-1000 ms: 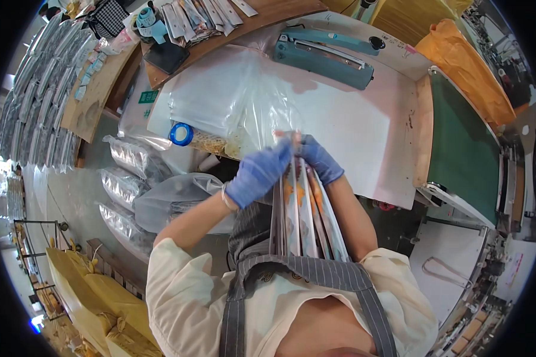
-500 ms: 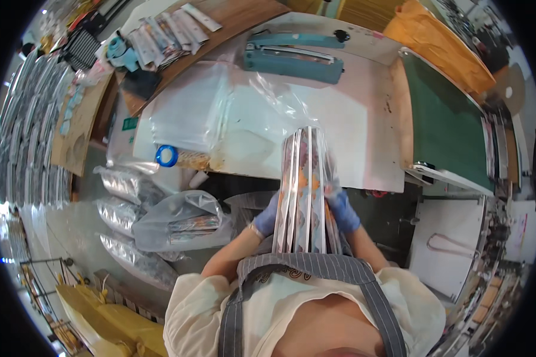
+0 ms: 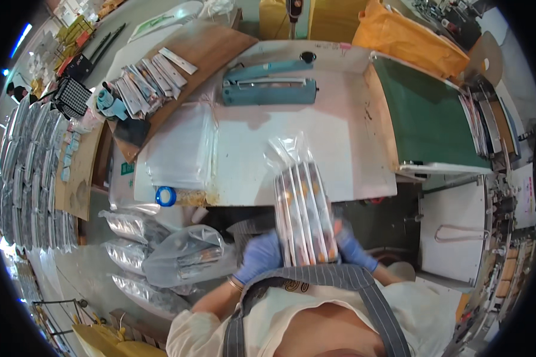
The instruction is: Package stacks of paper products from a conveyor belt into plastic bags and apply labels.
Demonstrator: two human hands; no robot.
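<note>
- Both hands gloved in blue, bare forearms, one on each side of a bundle (image 3: 305,217) of flat printed packs with pale edges.
- Left hand (image 3: 261,254): grasping the bundle from its left side, lower half. Motion blur, so exact finger placement unclear.
- Right hand (image 3: 354,245): grasping the bundle from its right side, also blurred. Fingers partly hidden behind the edge.
- Bundle location: in front of the chest, tilted, near end right by the striped apron (image 3: 339,278), far end overlapping the front edge of the white table (image 3: 345,143) in view. Can't tell if it touches the table.
- Clear bag (image 3: 289,149) around the bundle, its loose end sticking out past the far end, crumpled.
- Teal sealer (image 3: 270,91) at the back of the table, well apart from the hands.
- Stack of clear bags (image 3: 181,146) on the table's left part; jar with blue lid (image 3: 165,196) lying at the front left edge, just beside the stack.
- Brown board (image 3: 217,50) at back left, carrying a spread of loose packs (image 3: 149,86).
- Green panel (image 3: 435,113) to the right of the table, orange sack (image 3: 405,38) behind it.
- Lower left: three filled silvery bags (image 3: 128,226) in a row, plus an open bag (image 3: 187,262) with packs inside, near the left hand.
</note>
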